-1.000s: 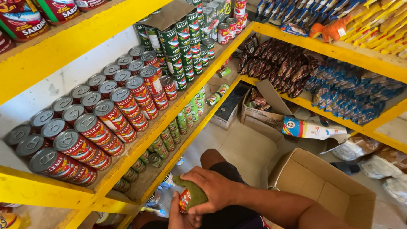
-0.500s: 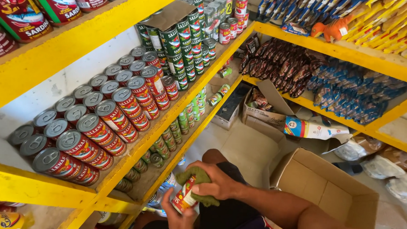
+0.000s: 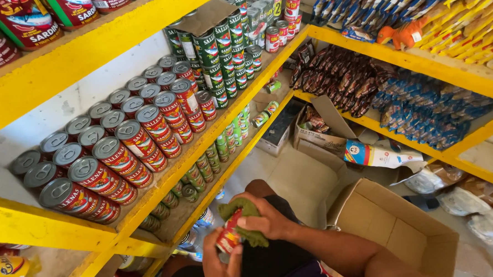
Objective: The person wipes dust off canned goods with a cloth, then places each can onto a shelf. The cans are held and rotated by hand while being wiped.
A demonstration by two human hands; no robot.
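Observation:
My left hand (image 3: 217, 262) grips a small red-labelled tin can (image 3: 229, 237) from below, low in the head view. Over the can's top, my right hand (image 3: 268, 217) presses a green cloth (image 3: 242, 218). Both hands are close to my lap, just right of the yellow shelf unit (image 3: 219, 126). Stacked red-labelled cans (image 3: 130, 144) fill the middle shelf to the left of my hands.
Green-labelled cans (image 3: 217, 48) stand further along the same shelf. An open cardboard box (image 3: 398, 228) sits on the floor at the right. Dark and blue snack packets (image 3: 392, 100) line the right-hand shelf, with bags and another box (image 3: 319, 130) below it.
The can has been turned more upright and lowered a little between my hands. The right hand has shifted with the cloth over the can's top.

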